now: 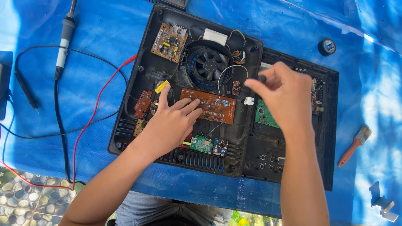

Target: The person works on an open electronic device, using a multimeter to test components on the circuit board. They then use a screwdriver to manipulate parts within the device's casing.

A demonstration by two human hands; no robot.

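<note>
An opened black appliance housing point(138, 71) lies on a blue tarp, with a round fan point(208, 65) and several circuit boards inside. My left hand point(169, 123) rests flat on the long orange circuit board point(217, 109), fingers spread over its left end. My right hand point(282, 94) hovers over the housing's right side, fingertips pinched on a small dark object point(261, 78) that is mostly hidden. A white wire point(228, 69) loops from the board toward the fan. A green board point(263, 116) shows under my right hand.
A soldering iron point(63, 44) and a black multimeter probe point(25, 90) with red and black leads lie at the left. A roll of black tape point(326, 47), a small paintbrush point(355, 145) and a metal bracket point(382, 203) lie at the right. The pebbled floor shows bottom left.
</note>
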